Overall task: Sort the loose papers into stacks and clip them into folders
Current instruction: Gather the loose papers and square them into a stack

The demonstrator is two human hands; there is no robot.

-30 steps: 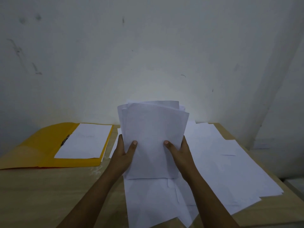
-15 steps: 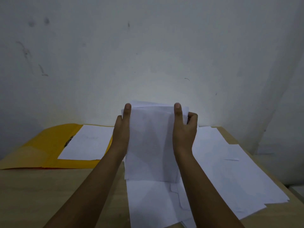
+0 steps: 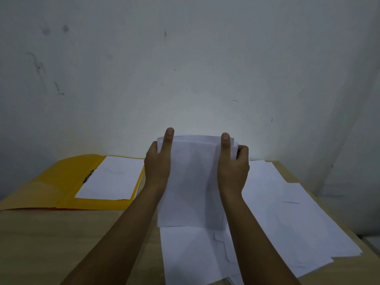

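Behind the table (image 3: 61,233) a bare grey wall takes up most of the view, and the light falls brightest just where you hold your work. You have a stack (image 3: 193,182) of sheets standing upright on its lower edge, which rests on the loose papers (image 3: 287,212) below. Your left hand (image 3: 157,161) grips the stack's left edge, thumb laid straight up the front face; your right hand (image 3: 233,164) grips the right edge the same way, with its fingers curled round the back. That two-sided hold, high up near the top, looks meant to let the sheets drop level against the surface, so the edges square up before clipping (the top edges are not yet flush; a few sheets stand proud at the upper corners).

The loose papers lie fanned across the right half of the table and under the stack, overlapping one another, some reaching the near edge. They lie within reach of your right hand, which would suit gathering them next.

To your left the folder (image 3: 41,188) lies open and flat, yellow, with one sheet (image 3: 109,177) already in its right half and a dark clip (image 3: 88,175) at that sheet's left margin. It sits just beside your left wrist, apart from the loose papers, probably so that sorted and unsorted sheets cannot mix. I judge the sorting far from done, given how many papers lie unstacked.
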